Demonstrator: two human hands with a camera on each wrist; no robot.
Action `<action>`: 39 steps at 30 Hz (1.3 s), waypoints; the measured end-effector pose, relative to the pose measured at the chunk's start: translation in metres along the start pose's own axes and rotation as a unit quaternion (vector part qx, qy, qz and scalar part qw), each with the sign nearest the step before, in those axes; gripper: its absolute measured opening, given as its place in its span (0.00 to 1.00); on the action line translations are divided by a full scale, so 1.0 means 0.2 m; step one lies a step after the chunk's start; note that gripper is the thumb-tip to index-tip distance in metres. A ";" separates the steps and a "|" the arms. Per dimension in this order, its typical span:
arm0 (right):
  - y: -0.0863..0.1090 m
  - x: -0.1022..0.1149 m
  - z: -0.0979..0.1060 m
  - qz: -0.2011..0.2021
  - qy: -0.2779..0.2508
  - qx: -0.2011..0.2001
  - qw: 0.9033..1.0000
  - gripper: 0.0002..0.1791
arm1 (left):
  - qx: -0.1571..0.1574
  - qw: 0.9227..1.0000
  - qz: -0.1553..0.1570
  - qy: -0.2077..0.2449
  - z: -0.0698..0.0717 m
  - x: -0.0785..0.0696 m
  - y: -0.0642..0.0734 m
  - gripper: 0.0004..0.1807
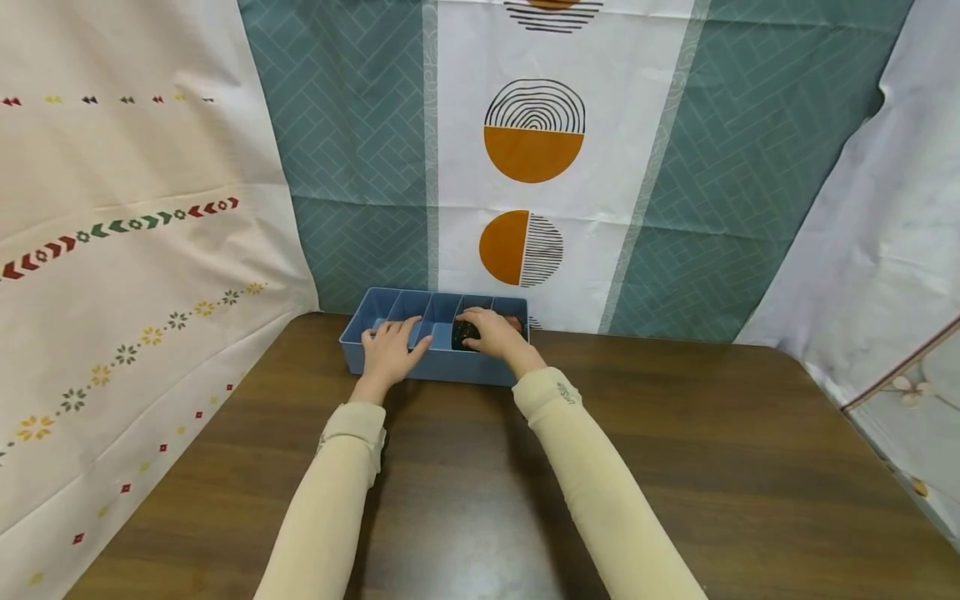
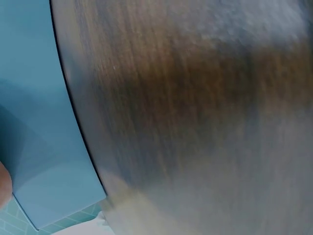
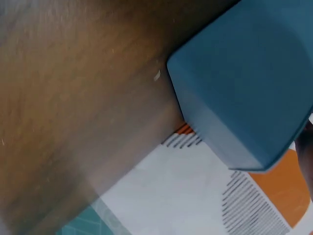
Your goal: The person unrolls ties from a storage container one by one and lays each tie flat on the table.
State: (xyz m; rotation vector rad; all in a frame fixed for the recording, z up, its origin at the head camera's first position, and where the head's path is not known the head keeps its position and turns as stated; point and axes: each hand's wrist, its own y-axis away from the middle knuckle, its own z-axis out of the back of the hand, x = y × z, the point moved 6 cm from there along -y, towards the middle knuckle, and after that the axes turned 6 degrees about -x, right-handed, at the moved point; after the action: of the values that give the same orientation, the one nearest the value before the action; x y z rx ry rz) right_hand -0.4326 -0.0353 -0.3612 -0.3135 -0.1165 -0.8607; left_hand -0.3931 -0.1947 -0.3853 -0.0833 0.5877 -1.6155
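A long blue divided box (image 1: 457,367) stands against the back cloth, split by thin walls into several compartments. My left hand (image 1: 386,354) is over its front rim toward the left, fingers spread, with nothing in its grasp. My right hand (image 1: 495,333) reaches over the right part of the box and grips a dark, speckled thing (image 1: 463,336) between thumb and fingers. A reddish thing (image 1: 514,322) shows in the rightmost compartment, partly behind that hand. In the wrist views, the box's outer wall (image 2: 44,112) and corner (image 3: 234,83) fill much of the picture.
The box sits near the far edge of a brown wooden table (image 1: 675,467). Behind it hangs a green and white patterned cloth (image 1: 465,150). A cream cloth (image 1: 150,250) borders the left side, a white cloth (image 1: 915,233) the right.
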 end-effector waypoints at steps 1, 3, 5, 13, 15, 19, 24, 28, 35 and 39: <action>0.00 0.00 0.00 -0.003 0.001 -0.005 1.000 0.26 | 0.001 1.000 0.000 0.001 0.00 0.00 0.00 0.30; -0.01 -0.01 -0.01 -0.007 -0.003 -0.013 1.000 0.23 | 0.005 1.000 -0.001 -0.002 0.00 0.00 0.00 0.31; -0.03 -0.02 -0.03 -0.007 0.001 -0.017 1.000 0.21 | 0.009 1.000 0.000 -0.005 -0.01 0.01 0.00 0.31; -0.09 -0.07 -0.08 -0.007 0.022 0.000 1.000 0.17 | -0.001 1.000 0.001 -0.005 0.00 0.01 -0.01 0.30; -0.07 -0.04 -0.05 -0.025 0.022 0.018 0.999 0.18 | 0.003 1.000 0.001 -0.007 0.00 0.01 -0.01 0.31; -0.06 -0.03 -0.03 -0.028 0.046 0.026 0.998 0.18 | 0.003 1.000 0.002 -0.006 0.00 0.01 -0.02 0.31; -0.05 -0.02 -0.02 -0.021 0.053 0.015 0.998 0.18 | 0.000 1.000 0.003 -0.004 -0.01 0.01 -0.02 0.30; -0.05 -0.02 -0.02 -0.011 0.040 -0.001 0.999 0.16 | 0.001 1.000 0.006 -0.004 -0.02 0.01 -0.02 0.31; -0.03 -0.03 -0.03 -0.017 -0.015 -0.004 1.000 0.16 | -0.003 1.000 0.003 -0.004 -0.02 0.01 -0.01 0.30; -0.03 -0.03 -0.02 -0.007 -0.036 -0.014 0.999 0.16 | -0.011 1.000 0.004 -0.003 -0.02 0.02 -0.01 0.29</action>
State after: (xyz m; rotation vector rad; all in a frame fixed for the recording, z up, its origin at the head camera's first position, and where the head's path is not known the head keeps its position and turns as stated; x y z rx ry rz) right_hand -0.4404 -0.0351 -0.3647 -0.3710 -0.1738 -0.8662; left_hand -0.3971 -0.1963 -0.3887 -0.1018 0.6004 -1.6015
